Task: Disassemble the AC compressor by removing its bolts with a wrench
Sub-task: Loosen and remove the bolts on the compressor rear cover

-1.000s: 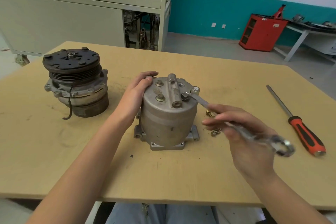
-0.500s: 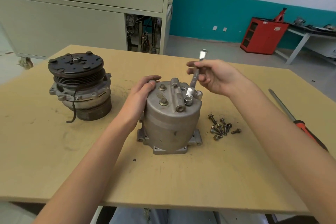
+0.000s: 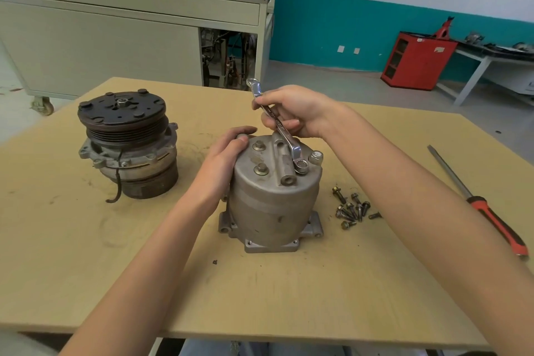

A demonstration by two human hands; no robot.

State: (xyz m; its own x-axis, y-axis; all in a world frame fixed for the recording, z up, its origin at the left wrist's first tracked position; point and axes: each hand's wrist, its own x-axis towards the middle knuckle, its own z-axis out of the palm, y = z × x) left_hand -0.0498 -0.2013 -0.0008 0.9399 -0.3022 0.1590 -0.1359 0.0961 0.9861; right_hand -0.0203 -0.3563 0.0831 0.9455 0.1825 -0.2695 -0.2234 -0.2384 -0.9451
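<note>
A grey aluminium AC compressor housing stands upright mid-table, with several bolts in its top face. My left hand grips its upper left edge. My right hand holds the shaft of a silver ring wrench behind the housing. The wrench's ring end sits on a bolt at the top right, next to another raised bolt. The wrench's free end points up and away to the far left.
A second compressor with a black clutch pulley stands at the left on the wooden table. Several removed bolts lie right of the housing. A red-handled screwdriver lies at the right edge. A cabinet and red stand are behind.
My right hand has swung the wrench round on the bolt, from the near right side over the far side toward the left. My left hand stays on the housing.
</note>
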